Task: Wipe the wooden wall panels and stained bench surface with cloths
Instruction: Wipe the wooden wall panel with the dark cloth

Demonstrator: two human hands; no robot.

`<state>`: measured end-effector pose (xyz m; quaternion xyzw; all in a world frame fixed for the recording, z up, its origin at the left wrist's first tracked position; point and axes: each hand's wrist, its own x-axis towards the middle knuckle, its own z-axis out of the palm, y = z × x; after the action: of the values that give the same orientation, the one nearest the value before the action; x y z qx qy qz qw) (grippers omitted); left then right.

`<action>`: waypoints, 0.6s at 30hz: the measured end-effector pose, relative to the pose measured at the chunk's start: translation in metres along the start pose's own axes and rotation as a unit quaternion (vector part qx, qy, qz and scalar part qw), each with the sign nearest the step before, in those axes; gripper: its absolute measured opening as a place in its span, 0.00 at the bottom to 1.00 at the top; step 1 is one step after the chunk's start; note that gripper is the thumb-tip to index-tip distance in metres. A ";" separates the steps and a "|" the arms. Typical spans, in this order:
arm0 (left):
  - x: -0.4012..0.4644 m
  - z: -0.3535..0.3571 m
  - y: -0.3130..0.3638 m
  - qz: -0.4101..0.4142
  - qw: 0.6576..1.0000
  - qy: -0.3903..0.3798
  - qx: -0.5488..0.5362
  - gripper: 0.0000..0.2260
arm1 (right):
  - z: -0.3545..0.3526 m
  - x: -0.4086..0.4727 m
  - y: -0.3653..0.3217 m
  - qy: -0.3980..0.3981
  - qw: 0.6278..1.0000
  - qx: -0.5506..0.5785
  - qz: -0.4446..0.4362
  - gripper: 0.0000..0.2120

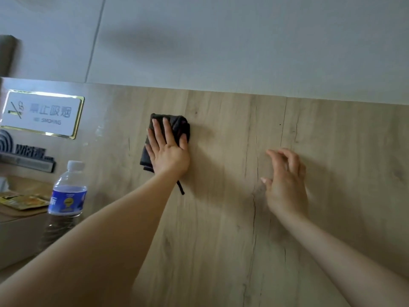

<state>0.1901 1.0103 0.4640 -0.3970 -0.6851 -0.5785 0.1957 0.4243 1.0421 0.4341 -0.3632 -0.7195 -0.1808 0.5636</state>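
Flat against the wood panel (pixel 221 196), a folded dark cloth (pixel 177 125), pinned under the left hand (pixel 169 149) with fingers straight and spread. Right hand (pixel 285 185) off to the right, near the panel, fingers loosely curled, holding nothing, blurred. Farther left, a water bottle (pixel 66 196), a no-smoking sign (pixel 42 113) and a wifi plaque (pixel 26 156).

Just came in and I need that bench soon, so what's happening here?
A person is wiping the wooden wall panel. The left hand presses a folded dark cloth flat against the wood. The right hand is near the panel with loosely curled fingers, holding nothing. A water bottle stands at the left, below a no-smoking sign.
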 end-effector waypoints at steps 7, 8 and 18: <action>-0.061 0.019 -0.007 0.362 0.922 -0.075 0.115 0.28 | -0.001 -0.012 -0.009 0.014 0.995 -0.037 0.092 0.32; -0.052 0.014 -0.016 0.393 0.907 -0.079 0.126 0.28 | 0.000 -0.015 -0.008 0.013 0.994 -0.042 0.097 0.32; -0.078 0.042 0.040 -0.010 0.999 0.014 -0.032 0.28 | -0.017 -0.064 0.031 0.006 0.987 -0.070 0.143 0.33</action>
<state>0.2768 1.0259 0.4225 -0.3880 -0.6674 -0.6076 0.1868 0.4645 1.0313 0.3745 -0.4997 -0.6427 -0.1507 0.5608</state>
